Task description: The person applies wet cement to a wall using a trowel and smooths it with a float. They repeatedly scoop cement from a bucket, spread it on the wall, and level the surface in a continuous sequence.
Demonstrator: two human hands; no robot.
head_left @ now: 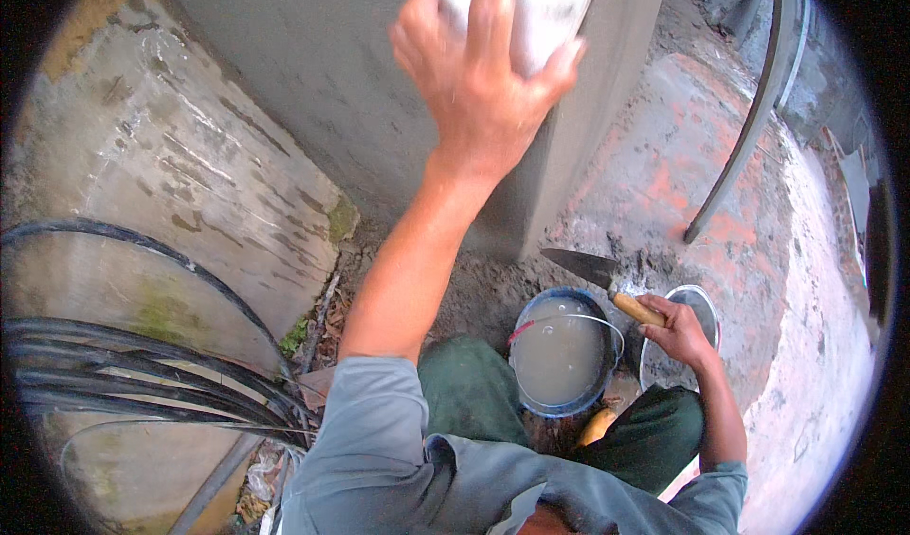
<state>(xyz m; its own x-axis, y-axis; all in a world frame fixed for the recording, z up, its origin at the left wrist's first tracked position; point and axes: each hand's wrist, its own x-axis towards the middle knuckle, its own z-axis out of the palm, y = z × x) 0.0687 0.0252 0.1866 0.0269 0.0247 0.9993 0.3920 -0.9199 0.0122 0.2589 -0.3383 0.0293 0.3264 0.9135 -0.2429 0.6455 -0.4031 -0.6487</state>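
Note:
My left hand (479,94) reaches far forward, fingers spread over a flat white block (555,9), gripping it against the smooth grey plastered surface (313,52). The block's far end is cut off by the top of the view. Lower down on the right, my right hand (681,331) is closed around the wooden handle of a pointed trowel (583,266), whose dark blade points left. Below the blade stands a blue-rimmed bucket (564,360) of cloudy grey water with a wire handle. Beneath my right hand is a second container (703,298) with a pale rim, partly hidden.
Several thick black cables (142,369) lie coiled at the left by a stained concrete slab (180,156). A dark curved pole (749,142) rises from the rough ground at the right. A yellow object (597,428) sits by my right knee. Dry leaves and plastic scraps lie lower left.

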